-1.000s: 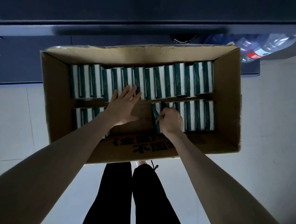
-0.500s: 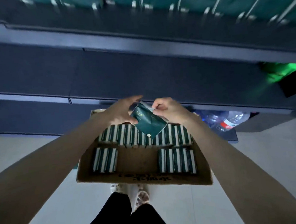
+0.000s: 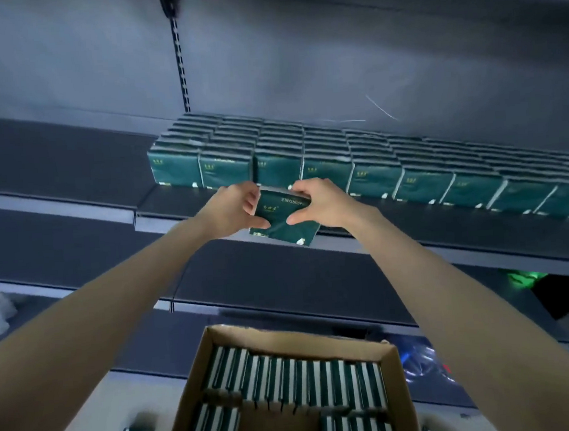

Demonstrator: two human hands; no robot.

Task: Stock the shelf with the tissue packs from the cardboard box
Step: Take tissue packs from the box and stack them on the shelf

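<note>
Left hand (image 3: 234,210): I see it gripping the left side of a green tissue pack (image 3: 283,217), fingers curled round it.
Right hand (image 3: 319,202): I see it gripping the right side.
Tissue pack: held in the air at the shelf's (image 3: 71,169) front edge, just before the stocked packs (image 3: 374,175).
Cardboard box (image 3: 285,336): below, with boxed packs (image 3: 298,382) standing in rows.
</note>
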